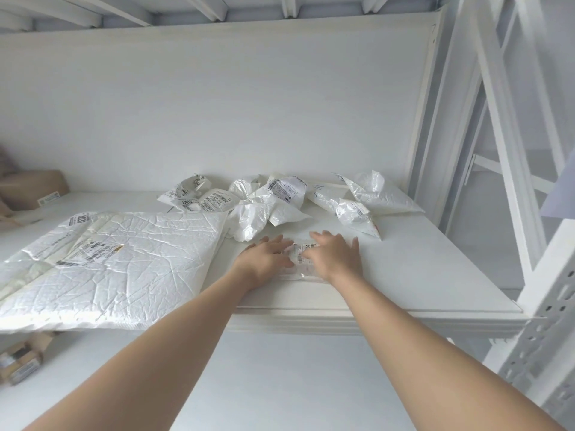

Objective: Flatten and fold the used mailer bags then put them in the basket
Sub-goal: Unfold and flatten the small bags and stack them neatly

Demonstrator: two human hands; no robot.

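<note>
A small white mailer bag with a shipping label lies flat on the white table, near its front edge. My left hand presses on its left part with straight fingers. My right hand lies flat on its right part, fingers spread. Behind them sits a heap of several crumpled white mailer bags with barcode labels. A large flattened white mailer bag covers the table's left side and overhangs the front edge. No basket is in view.
Brown cardboard boxes stand at the far left by the wall. More boxes lie on the floor under the table's left end. White metal shelving uprights rise at the right, close to the table's corner.
</note>
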